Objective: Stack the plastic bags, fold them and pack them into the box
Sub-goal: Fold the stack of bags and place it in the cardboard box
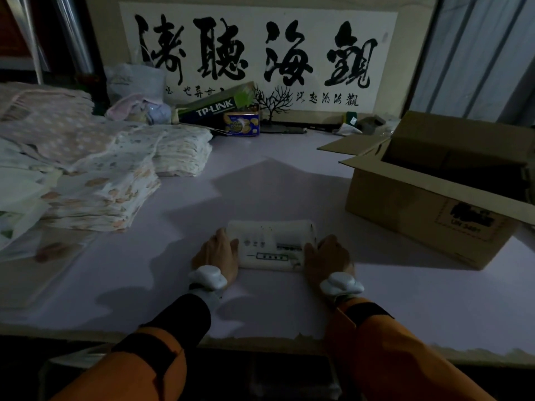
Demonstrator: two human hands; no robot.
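Orange sleeves: seen nearest, with a white wrist tracker [208, 276] strapped above each hand.
Left hand [216, 254]: laid flat on the left end of the folded bag bundle [270, 245], fingers pressed together.
Right hand [326, 257]: laid on the right end, fingers together.
Bundle: held on the pale table [260, 180], between both hands.
Cardboard box [428, 209]: set open, far right.
Bag stacks [95, 180]: piled at far left.
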